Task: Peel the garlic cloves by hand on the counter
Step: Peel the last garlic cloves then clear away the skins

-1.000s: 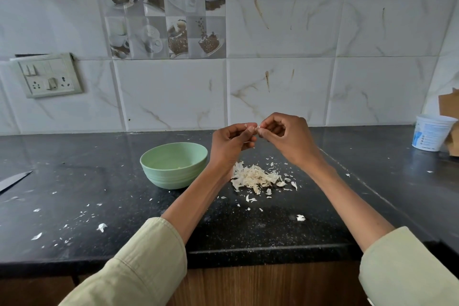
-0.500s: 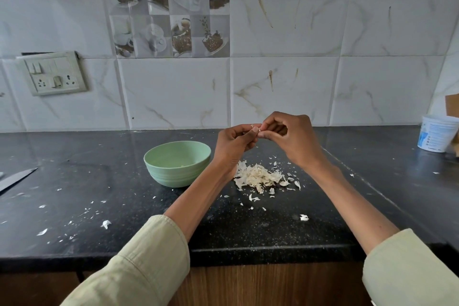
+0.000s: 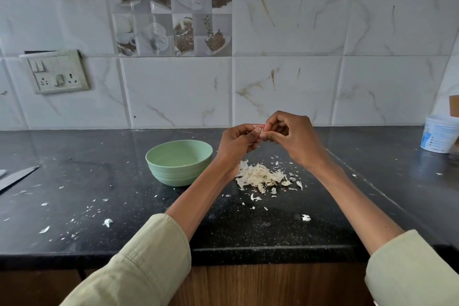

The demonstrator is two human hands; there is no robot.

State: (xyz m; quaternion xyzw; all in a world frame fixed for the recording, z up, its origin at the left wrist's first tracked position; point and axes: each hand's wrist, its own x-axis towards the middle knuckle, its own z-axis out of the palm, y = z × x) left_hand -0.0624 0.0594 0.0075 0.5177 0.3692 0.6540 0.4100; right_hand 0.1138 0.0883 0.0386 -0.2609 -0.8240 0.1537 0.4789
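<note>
Both hands are raised together above the black counter [image 3: 99,181]. My left hand [image 3: 237,145] pinches a small pale garlic clove [image 3: 258,129] between thumb and fingers. My right hand [image 3: 291,136] meets it from the right, its thumb and forefinger pinching at the clove's skin. Most of the clove is hidden by the fingers. Below the hands lies a heap of white garlic peels [image 3: 260,176]. A pale green bowl [image 3: 178,163] stands just left of my left wrist; something small and pale lies at its bottom.
Peel scraps [image 3: 107,222] are scattered over the counter's left and front. A knife blade [image 3: 17,177] lies at the far left edge. A white plastic tub [image 3: 439,133] stands at the back right by a brown box. A switch panel [image 3: 56,72] is on the tiled wall.
The hands stay joined on the clove, with the fingers shifting slightly. The view has drifted a little, so everything sits slightly further right in the frame.
</note>
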